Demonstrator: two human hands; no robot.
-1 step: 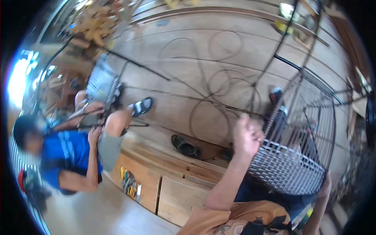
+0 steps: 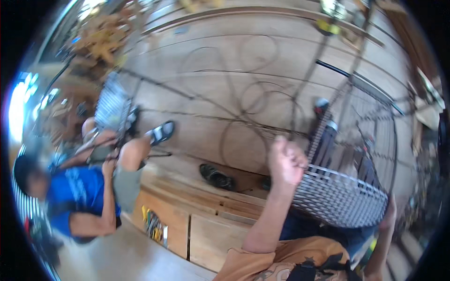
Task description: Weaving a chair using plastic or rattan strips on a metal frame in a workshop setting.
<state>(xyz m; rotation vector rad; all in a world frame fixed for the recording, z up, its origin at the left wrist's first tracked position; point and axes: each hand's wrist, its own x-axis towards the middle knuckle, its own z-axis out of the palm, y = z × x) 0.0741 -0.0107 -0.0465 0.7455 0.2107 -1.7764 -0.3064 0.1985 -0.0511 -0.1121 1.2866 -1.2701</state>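
Observation:
A grey woven chair piece (image 2: 342, 196), its metal frame dark and strung with long strands, rests across my lap at the right. My left hand (image 2: 287, 161) is raised at the weave's left edge, fingers curled together; whatever they pinch is too blurred to make out. Against the right edge of the weave lies my right hand (image 2: 390, 213), its fingers hidden by the frame. Long thin dark strands (image 2: 243, 112) loop over the floor and run toward the frame near my left hand.
At the left a co-worker in a blue shirt (image 2: 77, 192) sits handling another woven frame (image 2: 112, 105). Several hand tools (image 2: 154, 227) lie in an opening of the wooden bench (image 2: 201, 234). A dark sandal (image 2: 215, 177) is on the floor ahead. Yellowish wooden pieces (image 2: 101, 42) are piled at the far left.
The whole view has shifted slightly, so most things sit further left. My left hand stays curled at the weave's left edge, and my right hand stays at the right edge.

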